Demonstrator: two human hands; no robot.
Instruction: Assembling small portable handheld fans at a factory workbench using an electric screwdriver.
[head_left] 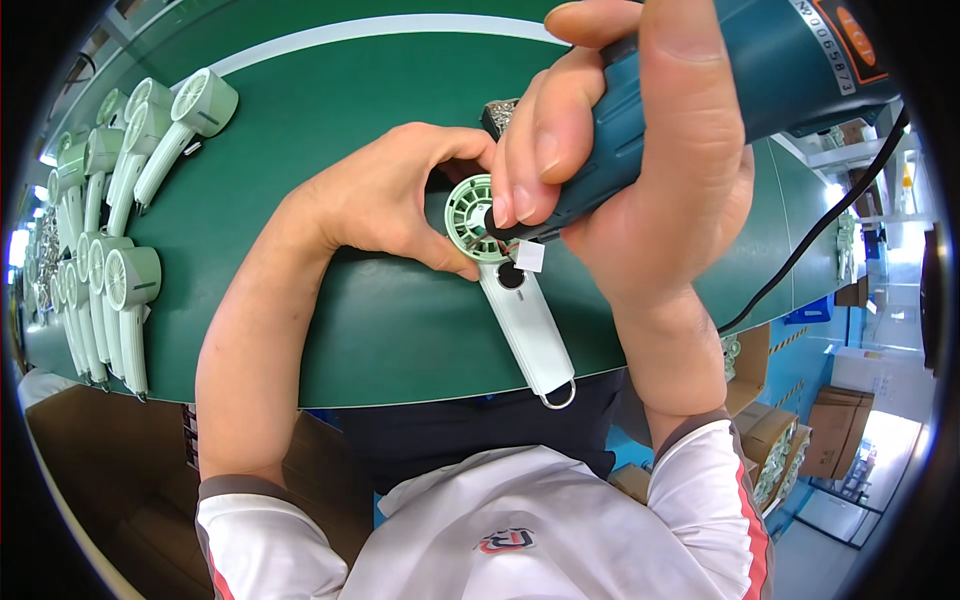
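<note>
My left hand (400, 195) curls round the head of a pale green and white handheld fan (526, 325), thumb and fingers on opposite sides of its slotted round housing. The fan lies on the green table, its handle pointing toward me with a wire loop at the end. In my right hand (660, 190) is a dark teal electric screwdriver (770, 75), gripped round the body. Its black nose reaches down onto the middle of the fan head; the bit's tip is hidden. A small white tag (530, 257) and thin wires show beside the nose.
Several similar fans (130, 280) lie in rows on the table's left side. A small dark box of screws (497, 115) stands behind the fan head. From the screwdriver a black cable (825, 235) hangs down at the right. Cardboard boxes (838, 430) stand on the floor at lower right.
</note>
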